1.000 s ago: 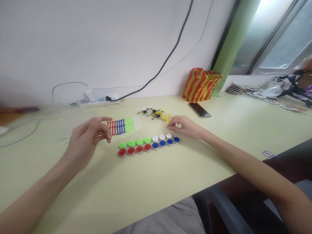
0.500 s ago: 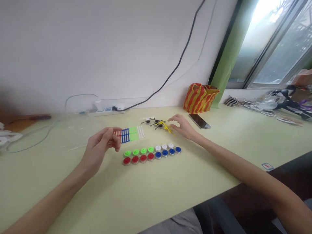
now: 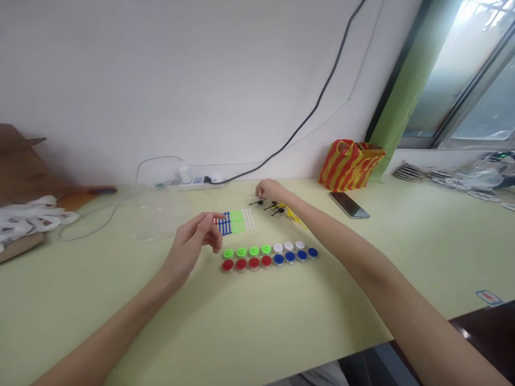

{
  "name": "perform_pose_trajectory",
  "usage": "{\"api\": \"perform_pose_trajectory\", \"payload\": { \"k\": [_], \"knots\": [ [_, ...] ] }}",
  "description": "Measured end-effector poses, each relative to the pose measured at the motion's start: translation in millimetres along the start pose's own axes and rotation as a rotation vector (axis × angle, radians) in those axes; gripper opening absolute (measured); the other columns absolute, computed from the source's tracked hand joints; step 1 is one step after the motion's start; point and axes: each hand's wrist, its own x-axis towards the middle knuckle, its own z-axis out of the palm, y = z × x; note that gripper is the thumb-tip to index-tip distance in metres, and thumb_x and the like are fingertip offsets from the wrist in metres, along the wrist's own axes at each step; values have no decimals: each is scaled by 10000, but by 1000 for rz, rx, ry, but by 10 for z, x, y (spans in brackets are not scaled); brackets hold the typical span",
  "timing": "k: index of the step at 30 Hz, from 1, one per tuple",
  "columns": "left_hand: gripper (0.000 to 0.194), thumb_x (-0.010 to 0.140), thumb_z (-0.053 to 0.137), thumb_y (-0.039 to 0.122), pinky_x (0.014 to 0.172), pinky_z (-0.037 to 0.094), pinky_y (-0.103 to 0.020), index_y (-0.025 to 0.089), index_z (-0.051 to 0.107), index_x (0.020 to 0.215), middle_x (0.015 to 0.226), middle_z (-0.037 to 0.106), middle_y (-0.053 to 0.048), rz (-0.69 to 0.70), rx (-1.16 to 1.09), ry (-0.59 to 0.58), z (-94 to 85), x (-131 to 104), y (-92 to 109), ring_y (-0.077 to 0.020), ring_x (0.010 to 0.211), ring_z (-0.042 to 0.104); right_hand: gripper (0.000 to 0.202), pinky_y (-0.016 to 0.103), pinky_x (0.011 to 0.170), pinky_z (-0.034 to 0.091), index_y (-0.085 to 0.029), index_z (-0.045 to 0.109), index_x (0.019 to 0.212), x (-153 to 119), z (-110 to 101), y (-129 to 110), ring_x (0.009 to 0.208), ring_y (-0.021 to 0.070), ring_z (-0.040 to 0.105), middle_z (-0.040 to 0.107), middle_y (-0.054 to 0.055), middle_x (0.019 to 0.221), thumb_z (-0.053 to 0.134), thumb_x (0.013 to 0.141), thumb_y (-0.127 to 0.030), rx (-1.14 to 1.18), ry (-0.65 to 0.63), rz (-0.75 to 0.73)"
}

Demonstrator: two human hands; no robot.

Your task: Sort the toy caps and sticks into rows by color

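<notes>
Head view shows your left hand [image 3: 201, 231] half-open, the blue sticks [image 3: 227, 224] at its fingertips, and your right hand [image 3: 267, 188], grip unclear, with black sticks [image 3: 279, 211] just right of its fingers, where a low wrist could scatter them.

Head view, forward-down across table [image 3: 233, 321], seemingly fairly near.

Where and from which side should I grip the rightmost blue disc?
I'd pinch the rightmost blue disc by its circular rim, front and back, coming from the right: another blue disc sits close on its left, and none stands to its right.
</notes>
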Motion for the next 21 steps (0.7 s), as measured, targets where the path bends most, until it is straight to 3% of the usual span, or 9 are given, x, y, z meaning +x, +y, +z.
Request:
{"api": "perform_pose_trajectory", "payload": {
  "k": [3, 7, 12, 14, 16, 19, 21],
  "knots": [
    [408, 1010, 537, 543, 625, 496, -326, 181, 658, 1155, 657, 621, -5, 7, 5, -18, -4, -1, -8, -177, 598, 565, 151, 269, 733, 442, -162, 801, 946, -12, 88, 86, 827, 169, 637, 762, 81, 978, 693, 841, -153, 118, 46, -26],
    [424, 1004, 540, 556, 618, 500, -328, 184, 664, 1166, 657, 627, -9, 11, 5, -22, -8, 0, -24, -182, 598, 578, 124, 280, 791, 458, -151, 770, 885, -42, 165, 201, 816, 163, 617, 736, 71, 890, 653, 847, -169, 285, 201, -13],
    [413, 1001, 542, 555, 609, 512, -321, 188, 679, 1131, 693, 634, -16, 16, 28, -12, -12, 9, -25, -173, 602, 584, 170, 297, 870, 462, -171, 674, 980, -60, 26, 111, 899, 167, 592, 697, 84, 1024, 537, 941, -265, 479, 672, 25],
    [408, 991, 559, 553, 601, 525, -313, 191, 683, 1131, 773, 652, -34, 13, 37, -6, -15, 19, -19, -172, 642, 601, 163, 294, 850, 465, -186, 617, 1016, -112, -115, -52, 904, 170, 579, 681, 83, 1028, 509, 959, -292, 572, 736, 7],
    [426, 968, 597, 551, 622, 559, -315, 198, 676, 1192, 923, 679, -66, 12, 45, -5, -14, 28, -11, -188, 747, 640, 126, 295, 811, 466, -197, 584, 1001, -216, -271, -300, 876, 171, 570, 668, 71, 991, 529, 949, -298, 648, 655, -75],
    [525, 933, 665, 526, 722, 614, -355, 218, 608, 1353, 1173, 682, -110, 36, 58, -11, -1, 35, 4, -218, 924, 675, 82, 291, 745, 466, -189, 579, 876, -463, -459, -767, 789, 157, 572, 657, 37, 872, 623, 887, -258, 707, 321, -328],
    [587, 905, 716, 493, 794, 621, -380, 220, 565, 1402, 1246, 677, -120, 69, 47, -25, 6, 35, 18, -224, 981, 684, 72, 286, 716, 453, -183, 577, 830, -643, -531, -1058, 763, 147, 566, 656, 26, 843, 632, 868, -207, 698, 170, -464]
  ]
}}
